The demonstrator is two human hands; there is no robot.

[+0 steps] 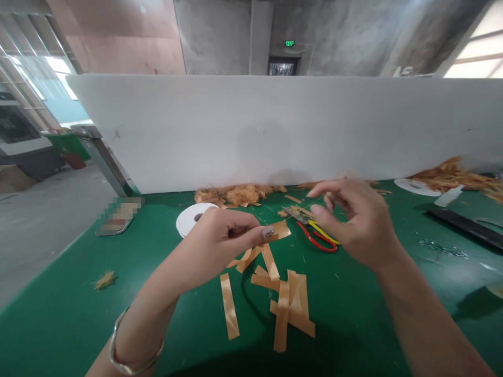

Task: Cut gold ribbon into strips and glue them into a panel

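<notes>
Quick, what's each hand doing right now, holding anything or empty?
Left hand: closed, pinching one tan tape strip between thumb and fingers.
Right hand: open, fingers loosely curled, holding nothing, above the scissors.

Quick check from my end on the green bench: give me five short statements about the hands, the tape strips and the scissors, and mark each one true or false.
1. The left hand pinches a tan tape strip between its fingertips. True.
2. The right hand grips the scissors. False: the scissors lie on the green table, and the right hand is in front of them with fingers curled and apart.
3. Cut tape strips lie on the table near the person. True.
4. The scissors have blue handles. False: one handle is red, the other yellow.
5. A white disc lies behind the left hand. True.
</notes>
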